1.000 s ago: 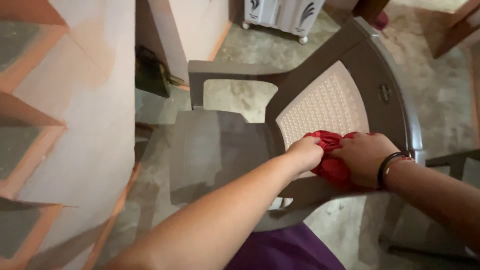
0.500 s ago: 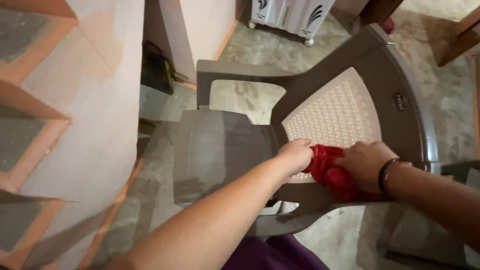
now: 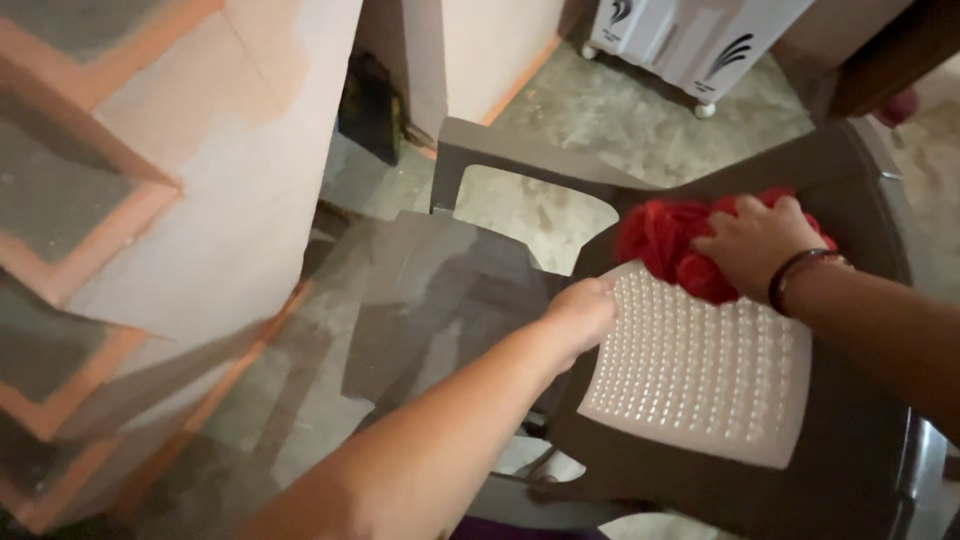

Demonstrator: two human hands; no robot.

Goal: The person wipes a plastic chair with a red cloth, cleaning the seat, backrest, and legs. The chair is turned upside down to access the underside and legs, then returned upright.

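Left hand [image 3: 582, 312] is curled shut against the left edge of the cream panel [image 3: 697, 368], thumb side pressed to the chair [image 3: 480, 150] where the panel meets the brown frame, and it holds nothing loose that I can see. Right hand [image 3: 752, 246] is spread, fingers splayed and pressing down on the red cloth [image 3: 668, 238], palm flat on top of the bunch. The two hands sit well apart, one at the panel's left edge, the other near its top edge.

The red cloth is scrunched into a crumpled wad, lying on the brown backrest just above the top edge of the cream dotted panel, touching it, with part of the wad hidden under the right hand. A dark bangle [image 3: 797, 271] rings the right wrist.

The brown plastic chair fills the middle, its seat [image 3: 440, 290] to the left of the backrest and an armrest bar across the far side. A white wheeled appliance [image 3: 690, 40] stands on the grey floor [image 3: 620, 110] beyond the chair. Pale painted steps [image 3: 150, 180] with orange edging rise on the left.
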